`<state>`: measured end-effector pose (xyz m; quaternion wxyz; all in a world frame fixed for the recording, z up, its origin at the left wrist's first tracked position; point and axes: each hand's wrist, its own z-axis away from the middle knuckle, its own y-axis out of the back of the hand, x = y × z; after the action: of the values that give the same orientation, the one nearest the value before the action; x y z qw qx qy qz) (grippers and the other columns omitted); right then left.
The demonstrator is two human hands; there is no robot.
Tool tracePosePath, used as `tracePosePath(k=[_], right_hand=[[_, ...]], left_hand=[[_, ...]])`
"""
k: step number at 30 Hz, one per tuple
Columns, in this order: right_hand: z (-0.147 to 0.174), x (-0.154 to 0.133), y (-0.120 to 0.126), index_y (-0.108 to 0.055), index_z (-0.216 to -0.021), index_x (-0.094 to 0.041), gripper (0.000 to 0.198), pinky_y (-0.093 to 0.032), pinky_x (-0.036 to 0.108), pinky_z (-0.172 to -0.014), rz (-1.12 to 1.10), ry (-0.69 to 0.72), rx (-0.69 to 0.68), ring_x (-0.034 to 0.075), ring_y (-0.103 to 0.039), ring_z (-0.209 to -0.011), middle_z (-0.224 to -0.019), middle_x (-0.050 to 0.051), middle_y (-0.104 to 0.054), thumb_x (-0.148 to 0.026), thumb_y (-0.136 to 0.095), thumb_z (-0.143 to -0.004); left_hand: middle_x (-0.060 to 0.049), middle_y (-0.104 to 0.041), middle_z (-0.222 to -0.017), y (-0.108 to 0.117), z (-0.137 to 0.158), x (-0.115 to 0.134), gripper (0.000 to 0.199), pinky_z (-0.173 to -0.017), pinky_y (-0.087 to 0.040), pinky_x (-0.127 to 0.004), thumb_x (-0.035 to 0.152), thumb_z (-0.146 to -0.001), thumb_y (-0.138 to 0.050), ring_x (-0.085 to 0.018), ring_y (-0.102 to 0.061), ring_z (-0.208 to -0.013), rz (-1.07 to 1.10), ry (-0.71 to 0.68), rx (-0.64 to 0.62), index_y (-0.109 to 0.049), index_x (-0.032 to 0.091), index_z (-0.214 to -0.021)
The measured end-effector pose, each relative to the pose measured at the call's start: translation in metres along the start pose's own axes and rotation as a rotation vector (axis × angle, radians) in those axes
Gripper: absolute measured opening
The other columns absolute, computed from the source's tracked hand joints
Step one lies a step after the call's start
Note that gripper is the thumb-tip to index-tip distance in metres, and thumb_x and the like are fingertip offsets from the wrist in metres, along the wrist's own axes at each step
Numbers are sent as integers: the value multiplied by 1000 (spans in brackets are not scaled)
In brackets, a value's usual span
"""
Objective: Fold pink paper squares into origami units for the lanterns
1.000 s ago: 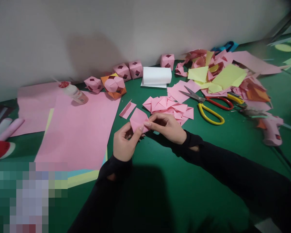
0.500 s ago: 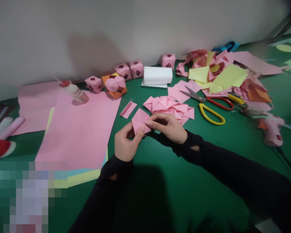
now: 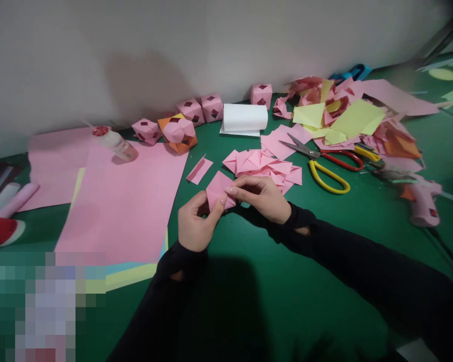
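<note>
Between my two hands is a small pink sheet of folded paper [image 3: 217, 187], held just above the green table. My left hand [image 3: 197, 221] pinches its lower left side, thumb on top. The thumb and forefinger of my right hand [image 3: 262, 197] close on its right edge; the fingers behind the paper are hidden. Right behind my hands lies a heap of folded pink paper pieces [image 3: 258, 163]. A single folded pink strip [image 3: 200, 170] rests to its left. Scissors [image 3: 313, 155] with red and yellow handles lie partly spread to the right.
Finished pink paper shapes [image 3: 211, 107] line the wall beside a white roll [image 3: 245, 117]. Paper scraps [image 3: 357, 120] pile up at the back right, near a pink glue gun [image 3: 425, 201]. Large pink sheets [image 3: 121, 211] and a bottle [image 3: 115, 143] occupy the left.
The folded paper has tilted very slightly between my fingers. Both hands keep nearly the same place and grip.
</note>
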<state>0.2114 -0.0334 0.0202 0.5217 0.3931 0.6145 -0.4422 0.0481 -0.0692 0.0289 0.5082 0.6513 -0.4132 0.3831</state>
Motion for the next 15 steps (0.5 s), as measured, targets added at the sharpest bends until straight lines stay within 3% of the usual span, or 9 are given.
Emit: tracePosePath(k=[15], right_hand=[[-1, -2, 0, -71, -77, -15, 28, -44, 26, -60, 19, 1, -4, 10, -55, -62, -68, 1, -62, -42, -75, -78]], left_hand=[[0, -68, -65, -1, 1, 2, 20, -52, -44, -25, 37, -81, -69, -12, -54, -55, -44, 11, 3, -76, 18, -80]])
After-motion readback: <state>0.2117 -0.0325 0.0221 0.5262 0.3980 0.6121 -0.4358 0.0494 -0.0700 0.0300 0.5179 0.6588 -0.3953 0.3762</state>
